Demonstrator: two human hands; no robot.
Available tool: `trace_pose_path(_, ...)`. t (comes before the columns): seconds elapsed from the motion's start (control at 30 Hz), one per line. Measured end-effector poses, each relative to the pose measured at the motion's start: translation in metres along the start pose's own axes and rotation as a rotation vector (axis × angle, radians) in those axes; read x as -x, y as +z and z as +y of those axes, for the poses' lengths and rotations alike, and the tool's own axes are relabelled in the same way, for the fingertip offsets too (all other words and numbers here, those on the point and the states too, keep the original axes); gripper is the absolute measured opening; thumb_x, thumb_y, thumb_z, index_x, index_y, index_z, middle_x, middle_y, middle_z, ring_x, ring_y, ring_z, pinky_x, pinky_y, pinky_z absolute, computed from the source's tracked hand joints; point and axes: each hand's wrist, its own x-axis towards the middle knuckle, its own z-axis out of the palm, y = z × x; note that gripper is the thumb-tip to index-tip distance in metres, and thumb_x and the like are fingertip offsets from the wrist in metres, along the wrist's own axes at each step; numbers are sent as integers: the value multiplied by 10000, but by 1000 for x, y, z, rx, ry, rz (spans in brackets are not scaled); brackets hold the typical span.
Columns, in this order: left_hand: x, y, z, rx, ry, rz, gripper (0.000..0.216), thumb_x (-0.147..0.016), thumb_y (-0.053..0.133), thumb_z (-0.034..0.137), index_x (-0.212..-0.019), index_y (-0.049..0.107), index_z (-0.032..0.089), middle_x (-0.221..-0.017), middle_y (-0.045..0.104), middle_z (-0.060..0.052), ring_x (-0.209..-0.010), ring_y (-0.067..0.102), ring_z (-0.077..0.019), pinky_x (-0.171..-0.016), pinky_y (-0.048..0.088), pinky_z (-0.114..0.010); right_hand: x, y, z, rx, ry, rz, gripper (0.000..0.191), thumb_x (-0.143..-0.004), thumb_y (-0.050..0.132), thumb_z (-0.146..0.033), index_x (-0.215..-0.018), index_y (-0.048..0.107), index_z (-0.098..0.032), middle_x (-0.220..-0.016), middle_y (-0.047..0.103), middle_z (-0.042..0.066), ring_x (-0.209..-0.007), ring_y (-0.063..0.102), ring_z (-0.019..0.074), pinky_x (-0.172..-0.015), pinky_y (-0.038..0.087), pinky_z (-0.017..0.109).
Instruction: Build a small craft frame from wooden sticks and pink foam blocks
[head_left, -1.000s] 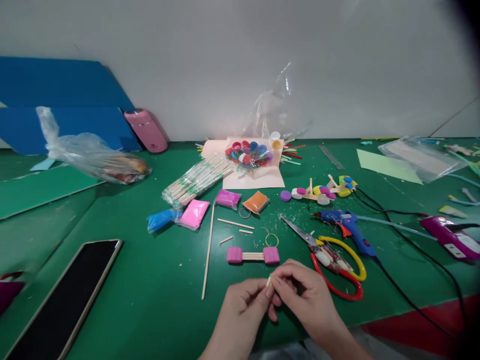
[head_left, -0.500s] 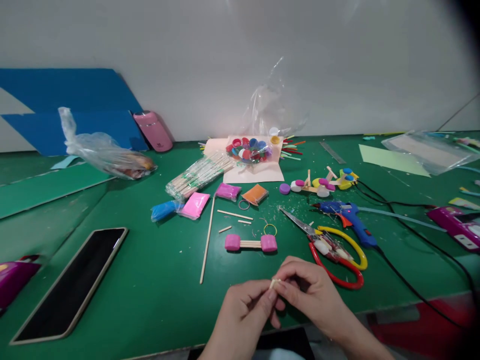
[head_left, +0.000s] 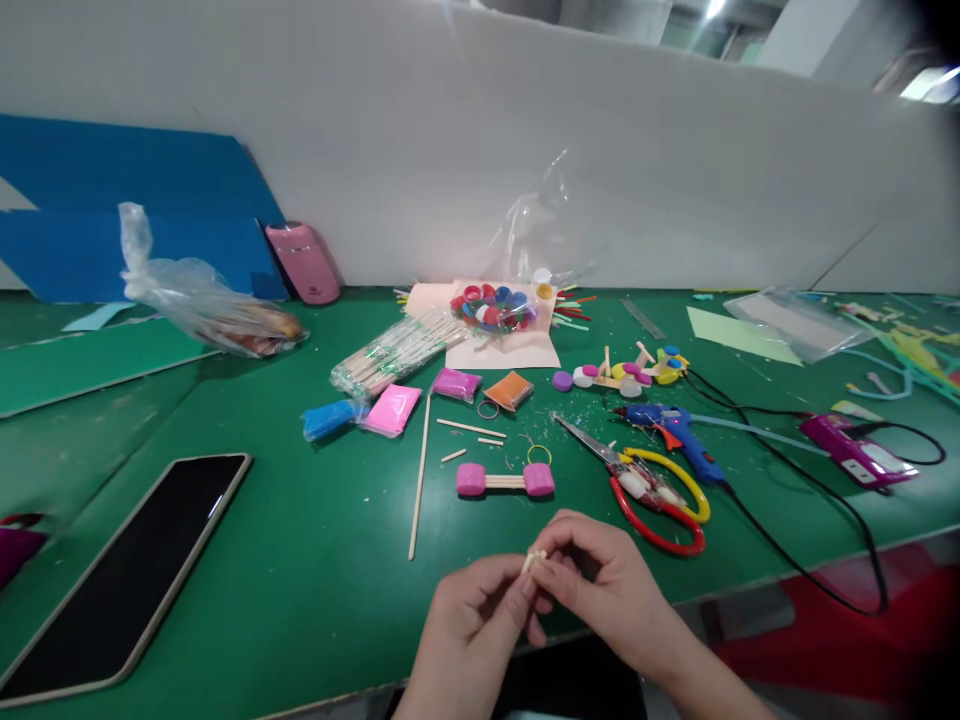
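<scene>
Though blurred, stick bits [head_left: 535,560] between fingertips [head_left: 541,573]

Red-and-yellow scissors [head_left: 651,480] are laid on the green counter [head_left: 300,540], just beside a blue glue gun [head_left: 675,432] (cable attached). A black phone [head_left: 124,575] is placed far left; bottle caps [head_left: 493,305] are bagged near the wall.

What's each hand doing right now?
Left hand: closed, pinching the stick bundle.
Right hand: closed, pinching the same stick bundle from the other side.
</scene>
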Motion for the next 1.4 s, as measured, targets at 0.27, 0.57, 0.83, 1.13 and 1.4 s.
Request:
trace_pose_path(0.27,-1,-6,3,-183,155,67,227,-814,469,269,-716,649,170,-657,527,-24,-648,505,-154,-622,395,-238,-11,-23,-8,59,17,121,178,-792,541,-344,-712,535,-185,-616,509,-26,-549,460,98,-500,369,199)
trace_pose_path(0.57,-25,-12,12,-62,47,293,159,-673,641,256,-809,690,192,-655,574,-8,-585,495,-131,-529,392,-210,-81,-81,-15,927,-99,37,189,-844,411,-289,-775,561,-195,-736,604,-2,-664,539,123,-591,382,215)
trace_pose_path(0.83,-42,-19,15,274,-90,322,125,-674,658,277,-664,661,153,-596,571,0,-554,481,-99,-558,386,-204,-109,-78,-4,1214,44,-93,164,-747,498,-260,-623,584,-195,-625,631,26,-578,558,167,-460,251,232)
trace_pose_path(1.13,-36,-63,19,233,-55,394,160,-679,667,322,-695,652,164,-559,495,25,-580,402,-96,-546,334,-193,-109,-65,2,1296,89,-43,157,-765,484,-249,-669,595,-192,-665,649,40,-632,587,182,-503,308,237)
trace_pose_path(1.4,-41,-63,22,208,-59,334,181,-707,635,325,-658,632,150,-569,510,14,-572,416,-108,-554,343,-213,-76,-99,-2,1070,48,156,211,-831,420,-322,-914,583,-218,-808,665,25,-693,604,171,-606,426,257)
